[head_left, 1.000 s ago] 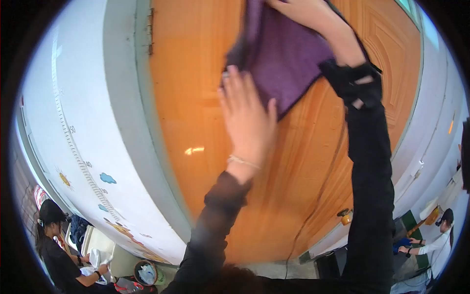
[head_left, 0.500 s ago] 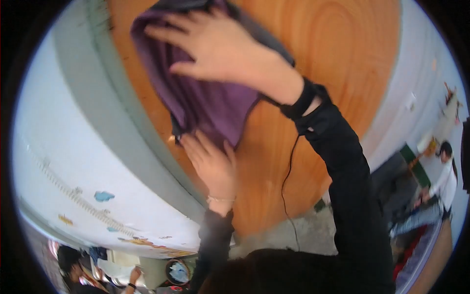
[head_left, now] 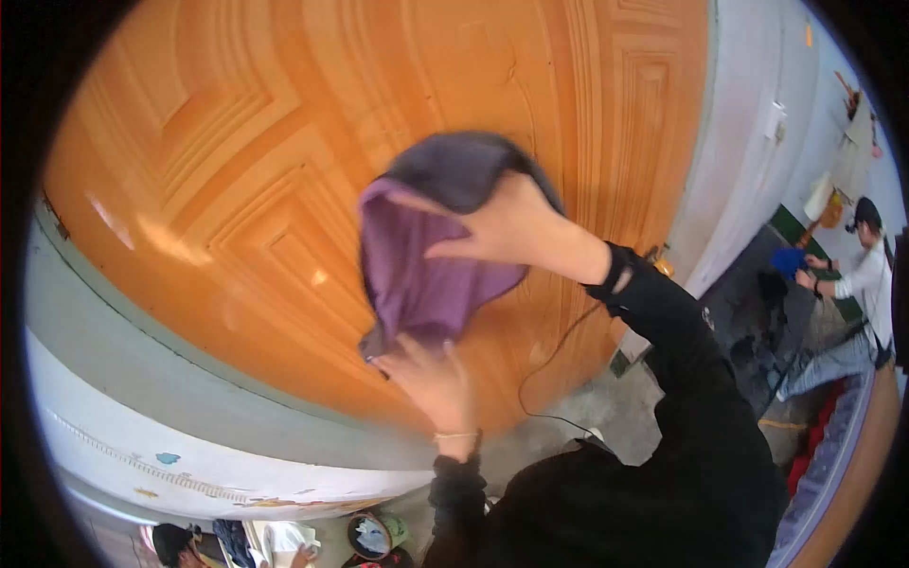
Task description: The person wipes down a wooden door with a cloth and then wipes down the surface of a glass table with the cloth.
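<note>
A dark grey cloth with a purple side (head_left: 426,275) hangs in a loose fold in front of a wooden door. My right hand (head_left: 516,227) grips its upper part; the thumb lies against the purple side while the other fingers are partly covered by the dark fold. Lower down, my left hand (head_left: 431,383) holds the bottom corner of the cloth, slightly blurred. I cannot make out whether the cloth touches the door.
The orange wooden door (head_left: 284,218) fills most of the view, with a knob (head_left: 663,265) at right. A dark cord (head_left: 540,379) hangs below. A person (head_left: 857,275) bends at far right; another person (head_left: 175,546) is at bottom left. A bin (head_left: 371,535) stands near the wall.
The view has swung so more of the door shows. The cloth now appears lower and further right; my right hand, spread over it before, has its fingers under the dark fold.
</note>
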The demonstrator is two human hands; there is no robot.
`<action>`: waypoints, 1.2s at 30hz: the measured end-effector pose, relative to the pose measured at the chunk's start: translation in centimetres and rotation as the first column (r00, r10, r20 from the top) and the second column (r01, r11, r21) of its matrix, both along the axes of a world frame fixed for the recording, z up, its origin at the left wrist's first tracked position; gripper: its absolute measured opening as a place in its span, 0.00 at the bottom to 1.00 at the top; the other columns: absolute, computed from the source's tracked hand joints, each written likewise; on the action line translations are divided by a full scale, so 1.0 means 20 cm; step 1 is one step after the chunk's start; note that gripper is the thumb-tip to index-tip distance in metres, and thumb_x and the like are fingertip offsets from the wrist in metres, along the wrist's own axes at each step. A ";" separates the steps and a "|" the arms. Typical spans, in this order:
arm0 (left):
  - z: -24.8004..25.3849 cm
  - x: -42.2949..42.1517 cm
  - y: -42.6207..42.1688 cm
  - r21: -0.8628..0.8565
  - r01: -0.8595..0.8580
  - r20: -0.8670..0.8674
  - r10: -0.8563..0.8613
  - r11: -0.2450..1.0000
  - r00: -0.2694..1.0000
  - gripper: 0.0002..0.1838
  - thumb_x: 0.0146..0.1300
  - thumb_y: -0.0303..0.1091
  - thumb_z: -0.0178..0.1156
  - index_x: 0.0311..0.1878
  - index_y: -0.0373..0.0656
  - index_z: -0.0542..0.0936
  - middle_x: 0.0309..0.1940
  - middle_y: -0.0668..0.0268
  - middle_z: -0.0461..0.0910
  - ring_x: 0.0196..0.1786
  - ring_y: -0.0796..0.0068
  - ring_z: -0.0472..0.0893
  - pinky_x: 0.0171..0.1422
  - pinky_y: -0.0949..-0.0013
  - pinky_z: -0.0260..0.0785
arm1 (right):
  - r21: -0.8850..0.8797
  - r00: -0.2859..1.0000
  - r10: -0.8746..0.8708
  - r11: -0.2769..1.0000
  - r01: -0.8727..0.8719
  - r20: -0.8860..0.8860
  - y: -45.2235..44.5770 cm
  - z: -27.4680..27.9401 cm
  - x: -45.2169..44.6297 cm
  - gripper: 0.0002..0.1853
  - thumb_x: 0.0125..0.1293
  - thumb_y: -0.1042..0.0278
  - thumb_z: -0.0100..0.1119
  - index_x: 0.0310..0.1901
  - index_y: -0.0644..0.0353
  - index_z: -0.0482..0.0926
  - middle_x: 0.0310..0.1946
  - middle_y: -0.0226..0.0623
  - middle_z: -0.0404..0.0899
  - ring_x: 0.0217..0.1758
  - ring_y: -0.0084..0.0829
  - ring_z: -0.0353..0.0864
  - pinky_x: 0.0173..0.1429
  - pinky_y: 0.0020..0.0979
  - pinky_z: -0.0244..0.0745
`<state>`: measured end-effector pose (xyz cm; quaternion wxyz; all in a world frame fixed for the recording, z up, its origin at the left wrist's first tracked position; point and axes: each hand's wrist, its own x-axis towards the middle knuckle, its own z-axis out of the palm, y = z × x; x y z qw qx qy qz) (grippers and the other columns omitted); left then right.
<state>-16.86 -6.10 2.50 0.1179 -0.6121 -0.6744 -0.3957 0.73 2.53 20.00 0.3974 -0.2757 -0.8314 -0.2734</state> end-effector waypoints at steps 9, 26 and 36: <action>-0.06 0.86 0.20 0.022 0.224 -0.129 -0.220 0.974 0.967 0.34 0.61 0.39 0.61 0.67 0.34 0.65 0.71 0.33 0.50 0.72 0.32 0.53 0.75 0.42 0.46 | -0.236 0.848 -0.455 0.886 0.399 -0.273 0.10 -0.32 1.07 0.45 0.51 0.43 0.69 0.68 0.55 0.65 0.64 0.52 0.68 0.65 0.50 0.69 0.67 0.45 0.63; 0.41 0.76 0.52 0.459 0.151 -0.231 -0.046 0.876 0.972 0.21 0.55 0.44 0.66 0.51 0.49 0.77 0.69 0.59 0.65 0.72 0.48 0.59 0.75 0.45 0.46 | -0.347 0.795 -0.531 0.834 0.430 -0.292 0.15 -0.56 1.15 0.51 0.53 0.42 0.70 0.68 0.70 0.57 0.72 0.66 0.46 0.74 0.62 0.50 0.73 0.56 0.49; 0.39 -0.30 0.14 0.470 -0.301 -0.329 0.481 0.830 0.813 0.27 0.67 0.31 0.50 0.64 0.22 0.63 0.65 0.35 0.60 0.68 0.37 0.60 0.75 0.48 0.48 | -0.228 0.957 0.013 0.970 -0.082 -0.291 -0.03 -0.70 -0.35 0.30 0.59 0.46 0.65 0.61 0.49 0.73 0.59 0.39 0.74 0.60 0.42 0.73 0.52 0.51 0.72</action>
